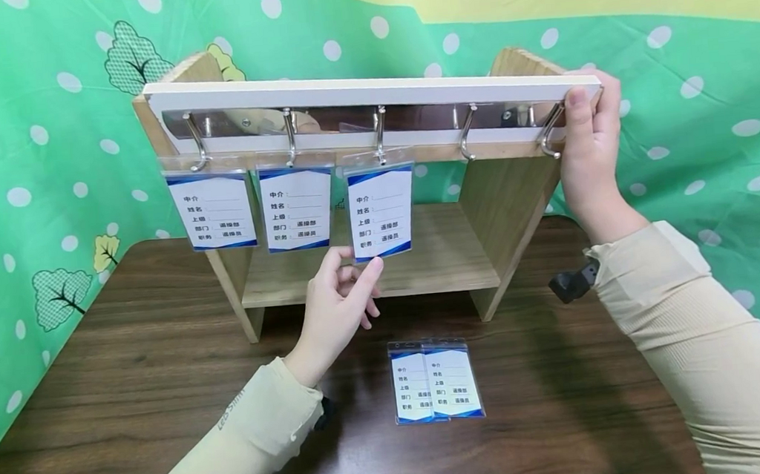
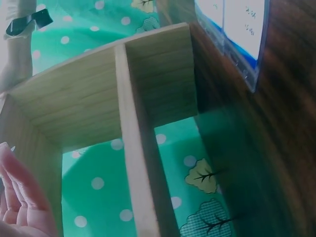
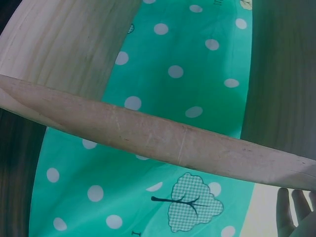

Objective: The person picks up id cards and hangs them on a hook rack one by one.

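Three clear-sleeved name badges hang from a hook rail (image 1: pixel 342 95) on a wooden rack: a left badge (image 1: pixel 213 209), a middle badge (image 1: pixel 297 210) and a right badge (image 1: pixel 383 211). My left hand (image 1: pixel 332 308) pinches the bottom of the right badge, thumb at its lower edge and index finger partly hidden behind it. At the rail's right end my right hand (image 1: pixel 591 153) grips the board, thumb in front and fingers behind. Two more badges (image 1: pixel 454 380) lie overlapping on the table below. Fingers (image 3: pixel 284 212) of the right hand show at the right wrist view's corner.
The rack's shelf (image 1: pixel 422 256) and side panel (image 1: pixel 512 212) stand behind the badges on a dark wooden table (image 1: pixel 128 361). Two hooks at the right, including the fourth hook (image 1: pixel 468 133), carry no badge. A green dotted cloth (image 1: pixel 26 168) hangs behind.
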Motion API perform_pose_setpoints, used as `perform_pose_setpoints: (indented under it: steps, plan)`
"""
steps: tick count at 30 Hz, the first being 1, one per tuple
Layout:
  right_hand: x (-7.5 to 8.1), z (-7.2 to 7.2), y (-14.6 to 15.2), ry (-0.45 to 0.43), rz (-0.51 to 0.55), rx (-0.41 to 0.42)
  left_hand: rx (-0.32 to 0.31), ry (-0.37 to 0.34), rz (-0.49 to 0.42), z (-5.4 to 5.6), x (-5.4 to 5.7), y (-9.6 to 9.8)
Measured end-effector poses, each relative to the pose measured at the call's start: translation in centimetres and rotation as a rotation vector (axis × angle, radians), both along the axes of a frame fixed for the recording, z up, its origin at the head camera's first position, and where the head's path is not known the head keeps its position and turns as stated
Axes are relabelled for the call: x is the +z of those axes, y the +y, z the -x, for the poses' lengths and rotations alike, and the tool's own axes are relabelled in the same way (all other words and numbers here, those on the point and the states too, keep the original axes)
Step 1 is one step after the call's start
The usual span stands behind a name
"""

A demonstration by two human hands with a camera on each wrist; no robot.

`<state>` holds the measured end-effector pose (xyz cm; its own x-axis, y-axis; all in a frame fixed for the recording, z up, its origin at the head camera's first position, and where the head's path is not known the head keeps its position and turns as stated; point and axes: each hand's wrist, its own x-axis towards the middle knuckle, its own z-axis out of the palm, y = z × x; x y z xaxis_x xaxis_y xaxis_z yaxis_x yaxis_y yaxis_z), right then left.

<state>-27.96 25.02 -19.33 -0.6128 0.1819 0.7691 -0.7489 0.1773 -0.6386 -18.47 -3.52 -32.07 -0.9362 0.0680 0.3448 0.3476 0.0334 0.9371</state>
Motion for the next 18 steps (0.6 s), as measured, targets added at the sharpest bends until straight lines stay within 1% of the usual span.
perform_pose_setpoints:
  steps: [7, 14, 18]
  plan:
    - [0.0, -0.2, -0.2, 0.002, 0.018, 0.006, -0.012, -0.041, 0.024, -0.3, -1.3, 0.4]
    - [0.0, -0.1, -0.1, 0.007, 0.005, 0.007, -0.034, -0.082, 0.077, -0.6, -2.6, 1.1]
    - [0.0, -0.1, 0.0, 0.006, -0.006, -0.002, -0.048, -0.121, 0.115, -0.9, -3.1, 1.5]
